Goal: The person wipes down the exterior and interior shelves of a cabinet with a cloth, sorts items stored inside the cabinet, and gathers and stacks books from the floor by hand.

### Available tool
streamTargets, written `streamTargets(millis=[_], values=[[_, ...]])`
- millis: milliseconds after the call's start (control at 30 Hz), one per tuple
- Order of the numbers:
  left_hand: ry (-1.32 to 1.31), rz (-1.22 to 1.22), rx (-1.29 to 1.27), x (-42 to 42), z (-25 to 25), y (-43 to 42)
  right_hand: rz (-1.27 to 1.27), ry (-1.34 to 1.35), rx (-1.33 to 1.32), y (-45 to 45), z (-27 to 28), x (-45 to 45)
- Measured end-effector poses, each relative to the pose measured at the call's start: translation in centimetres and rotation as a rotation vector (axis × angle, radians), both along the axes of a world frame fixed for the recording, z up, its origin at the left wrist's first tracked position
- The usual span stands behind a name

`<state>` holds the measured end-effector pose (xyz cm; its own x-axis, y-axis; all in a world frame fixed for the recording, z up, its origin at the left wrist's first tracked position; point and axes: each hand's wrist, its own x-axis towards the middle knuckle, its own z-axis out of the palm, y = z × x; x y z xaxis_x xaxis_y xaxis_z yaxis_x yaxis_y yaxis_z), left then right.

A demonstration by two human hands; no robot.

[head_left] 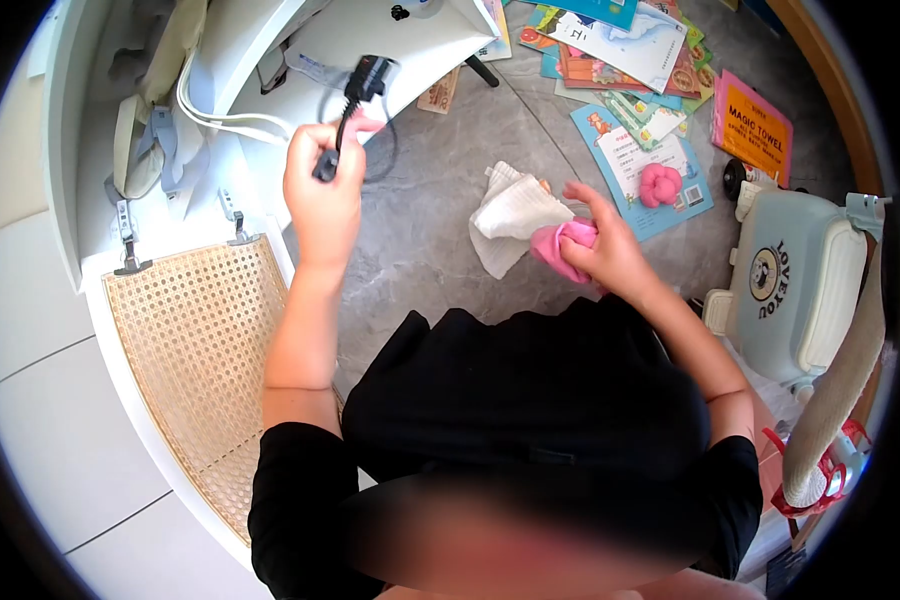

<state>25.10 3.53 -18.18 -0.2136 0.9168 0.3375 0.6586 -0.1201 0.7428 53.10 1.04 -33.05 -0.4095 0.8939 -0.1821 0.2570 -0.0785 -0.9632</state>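
Observation:
My left hand (322, 205) is closed round a black cable (348, 112), raised in front of the white shelf unit. A blocky black connector (370, 76) sticks out above the fingers, and a thin loop of the cord hangs beside them. In my right hand (610, 250) a crumpled pink cloth (564, 248) is gripped between thumb and fingers, low over the grey floor. A white cloth (518, 212) touches the pink one on its left; I cannot tell whether it lies on the floor or hangs from my hand.
Picture books (635, 60) are strewn at the upper right, with a pink flower-shaped thing (660, 185) on one. An orange towel packet (752, 125) lies beside them. A pale blue case (795, 280) stands right. At left are a white shelf unit (65, 150) and a cane-webbed door (195, 350).

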Motion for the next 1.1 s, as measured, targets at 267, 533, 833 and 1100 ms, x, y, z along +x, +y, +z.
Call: streamTargets(millis=[267,533,833,1100], values=[[-1.263,-0.275,-0.421,2.7,3.6,-3.2,0.296,0.083,0.189,3.2,6.7,-3.1],[-1.668,-0.406,-0.584,2.4,1.1,-4.1,0.786,0.374,-0.42,0.7,8.6,-5.5],[-1.441,-0.027,-0.581,1.4,1.2,-4.5,0.371,0.017,0.724,2.6,10.2,-5.3],[-1.107,-0.199,-0.998,3.7,-0.8,-6.5,0.988,-0.233,0.882,3.9,13.1,-7.0]])
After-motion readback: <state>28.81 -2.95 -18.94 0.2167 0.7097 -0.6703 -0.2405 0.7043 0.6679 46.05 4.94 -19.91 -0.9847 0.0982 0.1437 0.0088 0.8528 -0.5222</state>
